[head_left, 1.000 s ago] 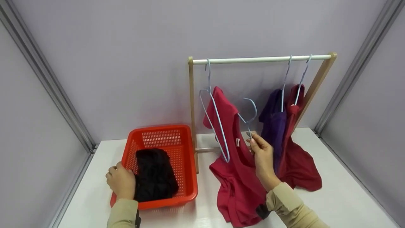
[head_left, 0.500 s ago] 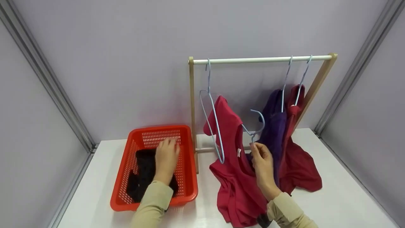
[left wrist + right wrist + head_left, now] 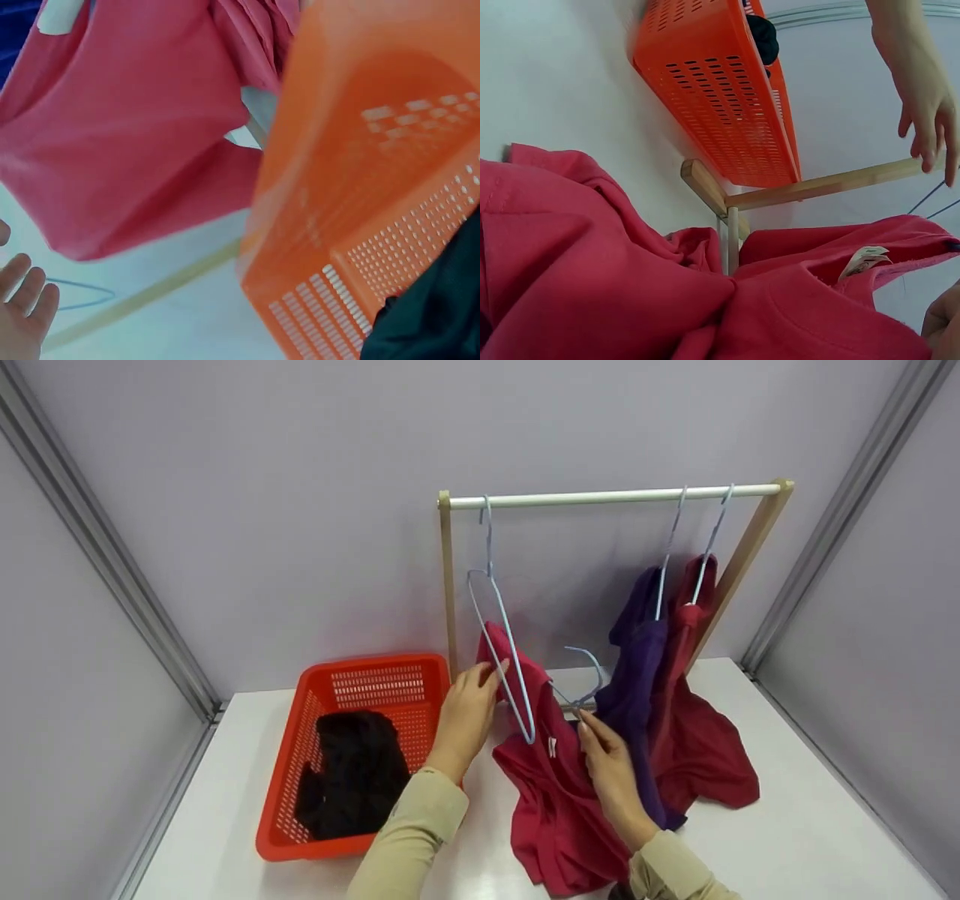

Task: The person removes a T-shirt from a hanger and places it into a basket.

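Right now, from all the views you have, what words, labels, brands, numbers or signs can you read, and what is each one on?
No text can be read.
Small white rectangular label at the neckline of the crimson fabric garment: too small and blurred to read.
Red perforated plastic basket: no lettering visible.

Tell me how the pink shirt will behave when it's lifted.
The pink shirt will probably be floppy: its lower part lies in loose folds on the table. It's likely light, as the cloth looks thin. It could slip, since the hanger pinched by the right hand looks thin and smooth.
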`<state>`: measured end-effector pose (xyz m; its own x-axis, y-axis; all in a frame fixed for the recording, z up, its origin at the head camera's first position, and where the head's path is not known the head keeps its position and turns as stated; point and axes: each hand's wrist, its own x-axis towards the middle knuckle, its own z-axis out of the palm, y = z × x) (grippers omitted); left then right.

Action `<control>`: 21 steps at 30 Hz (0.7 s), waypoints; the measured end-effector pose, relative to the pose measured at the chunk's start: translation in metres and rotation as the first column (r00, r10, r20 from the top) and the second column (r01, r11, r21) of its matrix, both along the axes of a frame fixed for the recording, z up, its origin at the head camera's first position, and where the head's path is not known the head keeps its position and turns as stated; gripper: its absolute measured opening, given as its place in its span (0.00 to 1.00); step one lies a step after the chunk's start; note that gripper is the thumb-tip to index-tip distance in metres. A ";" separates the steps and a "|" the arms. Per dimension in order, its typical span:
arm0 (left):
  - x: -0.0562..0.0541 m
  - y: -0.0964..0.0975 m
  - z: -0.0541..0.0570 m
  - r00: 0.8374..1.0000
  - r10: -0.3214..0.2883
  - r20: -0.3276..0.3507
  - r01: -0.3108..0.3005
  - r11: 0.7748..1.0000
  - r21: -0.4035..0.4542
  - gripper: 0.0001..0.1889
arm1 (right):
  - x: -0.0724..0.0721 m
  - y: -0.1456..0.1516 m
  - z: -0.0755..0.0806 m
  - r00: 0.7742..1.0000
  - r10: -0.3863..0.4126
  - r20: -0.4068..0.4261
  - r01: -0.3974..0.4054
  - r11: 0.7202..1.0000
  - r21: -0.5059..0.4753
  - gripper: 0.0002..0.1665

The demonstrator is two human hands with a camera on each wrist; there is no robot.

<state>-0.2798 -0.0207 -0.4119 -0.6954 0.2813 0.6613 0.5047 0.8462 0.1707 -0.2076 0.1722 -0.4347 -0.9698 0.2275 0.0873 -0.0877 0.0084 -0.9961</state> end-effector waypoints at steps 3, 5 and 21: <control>-0.001 0.006 0.002 0.997 0.004 0.072 0.002 0.997 -0.080 0.32 | 0.002 -0.002 -0.002 0.999 0.040 -0.023 -0.039 0.999 0.024 0.25; -0.002 0.010 0.004 0.989 0.006 0.147 0.013 0.992 -0.126 0.37 | 0.003 -0.003 -0.003 0.997 0.068 -0.043 -0.066 0.997 0.029 0.25; -0.009 0.018 0.012 0.968 -0.196 0.157 0.165 0.968 0.189 0.13 | 0.009 0.001 -0.003 0.980 0.140 -0.143 -0.131 0.989 0.072 0.24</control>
<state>-0.2885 -0.0029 -0.4003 -0.7515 0.3046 0.5852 0.5962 0.6933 0.4048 -0.1982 0.1735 -0.4380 -0.9669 0.0845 0.2409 -0.2376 0.0475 -0.9702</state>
